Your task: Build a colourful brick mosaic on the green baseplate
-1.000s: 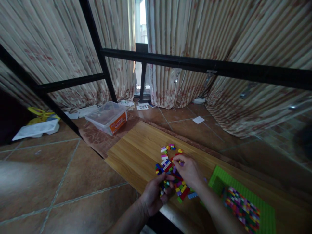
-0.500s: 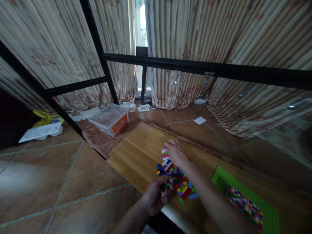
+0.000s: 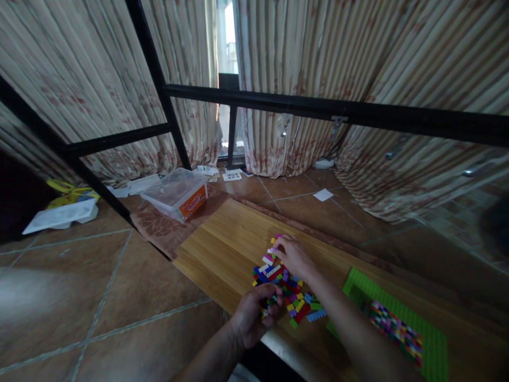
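A pile of small coloured toy bricks (image 3: 292, 300) lies on a wooden board (image 3: 226, 239). My left hand (image 3: 251, 317) is at the near edge of the pile, fingers curled round a few small bricks. My right hand (image 3: 292, 255) reaches over the far side of the pile, fingers bent down onto the loose bricks there; what they pinch is hidden. A green baseplate (image 3: 433, 345) lies to the right, partly covered with a patch of mixed-colour bricks (image 3: 393, 329).
A clear plastic box with an orange label (image 3: 177, 193) sits on the tiled floor beyond the board. A black metal frame (image 3: 318, 109) crosses in front of striped curtains. White papers (image 3: 59, 215) lie at far left, a paper scrap (image 3: 323, 195) on the floor.
My right hand went from the pile's middle out to its far bricks, then drew back a little toward the pile. My left hand stayed curled at the near edge.
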Motion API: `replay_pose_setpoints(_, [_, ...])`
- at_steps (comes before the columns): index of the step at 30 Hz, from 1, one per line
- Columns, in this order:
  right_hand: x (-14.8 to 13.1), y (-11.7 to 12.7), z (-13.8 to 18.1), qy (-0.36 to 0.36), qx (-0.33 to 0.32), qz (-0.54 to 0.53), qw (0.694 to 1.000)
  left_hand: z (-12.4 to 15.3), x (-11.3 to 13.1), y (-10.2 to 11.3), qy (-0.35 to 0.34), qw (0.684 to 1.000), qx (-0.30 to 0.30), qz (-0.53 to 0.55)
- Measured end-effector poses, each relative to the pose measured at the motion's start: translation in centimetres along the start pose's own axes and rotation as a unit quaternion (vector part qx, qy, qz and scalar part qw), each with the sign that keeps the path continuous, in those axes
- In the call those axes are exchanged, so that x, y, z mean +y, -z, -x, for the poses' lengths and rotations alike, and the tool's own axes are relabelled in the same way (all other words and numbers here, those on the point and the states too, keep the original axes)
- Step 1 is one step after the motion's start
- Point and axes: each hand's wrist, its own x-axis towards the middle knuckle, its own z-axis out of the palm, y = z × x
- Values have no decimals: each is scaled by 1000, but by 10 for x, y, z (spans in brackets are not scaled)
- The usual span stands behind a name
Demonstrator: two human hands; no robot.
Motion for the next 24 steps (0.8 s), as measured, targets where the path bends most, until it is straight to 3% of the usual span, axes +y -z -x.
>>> replay_pose_setpoints(3, [-4,6,22,-72,23,-150,986,0,-2,-1,-18,1000,19,-2])
replay_pose_setpoints(6, [-14,8,52,-128,34,-314,940,-3,-6,-3,-46,998,31,-19])
replay_pose_setpoints(9, [-27,6,79,-161,64,-395,902,-5,-12,-7,-84,995,31,-53])
replay_pose_setpoints(14, [-39,0,110,-184,141,-387,893,-6,-22,-16,-130,982,50,-124])
replay_pose_setpoints(24, [-41,10,130,-209,147,-381,889,1,-31,-28,-220,900,105,-362])
